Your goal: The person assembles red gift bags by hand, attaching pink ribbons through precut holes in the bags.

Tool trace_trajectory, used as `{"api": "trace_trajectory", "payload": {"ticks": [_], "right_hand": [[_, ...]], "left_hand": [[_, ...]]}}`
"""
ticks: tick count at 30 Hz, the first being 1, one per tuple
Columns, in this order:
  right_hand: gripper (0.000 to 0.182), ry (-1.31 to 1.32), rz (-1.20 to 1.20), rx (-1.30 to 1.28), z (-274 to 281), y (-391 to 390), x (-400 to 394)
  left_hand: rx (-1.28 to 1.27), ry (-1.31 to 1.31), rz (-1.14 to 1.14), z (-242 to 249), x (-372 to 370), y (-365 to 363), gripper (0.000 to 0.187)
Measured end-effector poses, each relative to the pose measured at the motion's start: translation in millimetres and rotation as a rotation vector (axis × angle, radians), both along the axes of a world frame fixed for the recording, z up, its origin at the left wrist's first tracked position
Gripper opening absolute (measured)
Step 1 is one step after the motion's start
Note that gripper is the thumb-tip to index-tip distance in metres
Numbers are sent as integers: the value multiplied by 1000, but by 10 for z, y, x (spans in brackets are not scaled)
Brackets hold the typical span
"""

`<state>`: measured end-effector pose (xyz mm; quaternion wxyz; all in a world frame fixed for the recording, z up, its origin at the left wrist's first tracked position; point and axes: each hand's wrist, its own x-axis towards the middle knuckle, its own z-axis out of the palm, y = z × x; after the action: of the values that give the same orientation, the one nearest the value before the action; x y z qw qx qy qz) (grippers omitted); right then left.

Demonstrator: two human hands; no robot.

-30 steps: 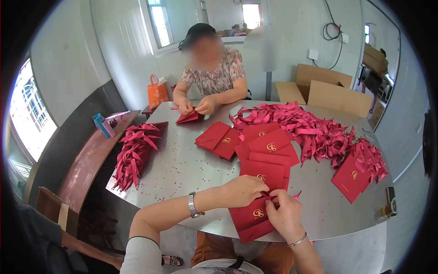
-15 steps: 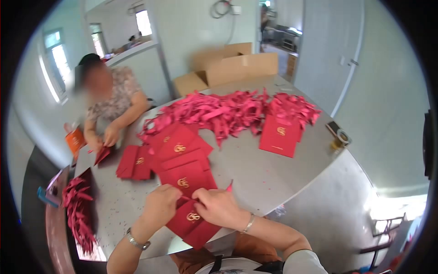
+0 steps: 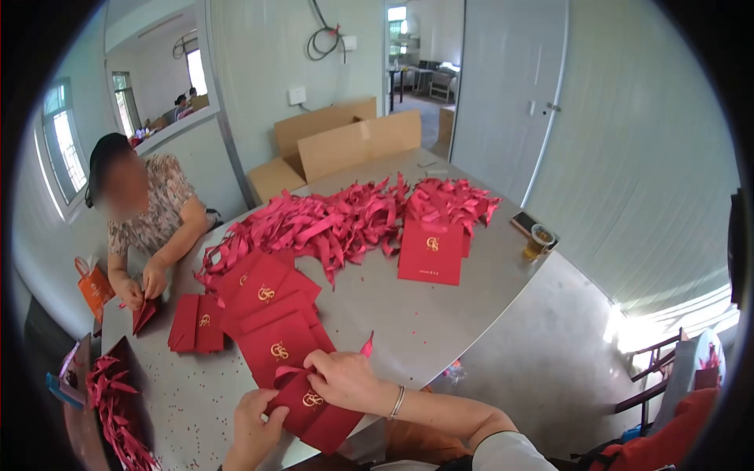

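Note:
At the table's near edge, a red bag (image 3: 312,399) with a gold logo lies over others like it. The fingers of my left hand (image 3: 255,424) press on its left side, thumb on the front. My right hand (image 3: 345,381) pinches a pink ribbon (image 3: 289,372) at the bag's top edge, its fingers bent; a loose ribbon end (image 3: 367,344) sticks up behind it. Beyond my hands, overlapping red bags (image 3: 271,310) run up the table, and a smaller stack of them (image 3: 196,323) sits to the left.
Pink ribbons (image 3: 314,224) are heaped across the table (image 3: 393,322), beside ribboned red bags (image 3: 430,255). A phone (image 3: 525,224) and a cup (image 3: 539,240) stand at the right edge. A person (image 3: 153,204) works at the left. Cardboard boxes (image 3: 361,145) are behind.
The view has shifted, so the table scene appears further left. My left hand has moved down along the bag's left side; my right hand is at its top edge with the ribbon.

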<state>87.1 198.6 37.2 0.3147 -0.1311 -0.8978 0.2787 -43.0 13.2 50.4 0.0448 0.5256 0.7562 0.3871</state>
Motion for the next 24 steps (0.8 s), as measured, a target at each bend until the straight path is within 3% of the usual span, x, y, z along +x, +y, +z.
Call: {"api": "trace_trajectory", "payload": {"ticks": [1,7,11,14,16,19,24], "right_hand": [[20,5,-11,-20,-14,-5,-6],[21,16,-54,-11,-8,-31,-29],[21,20,-67,15,51,-66,-23],[20,26,-82,38,109,-74,-25],[20,25,-103,51,137,-59,-30],[20,47,-126,87,138,-32,-41],[18,85,-109,133,167,-29,-47]], "left_hand": [[19,2,-8,-39,-3,-9,23],[-1,-640,82,-77,20,2,15],[44,-576,73,-168,-66,25,13],[238,-448,21,-194,-93,70,14],[99,-589,-18,-51,-69,50,16],[-34,-590,-17,9,-108,47,18],[49,-771,-30,-163,-248,47,21]]}}
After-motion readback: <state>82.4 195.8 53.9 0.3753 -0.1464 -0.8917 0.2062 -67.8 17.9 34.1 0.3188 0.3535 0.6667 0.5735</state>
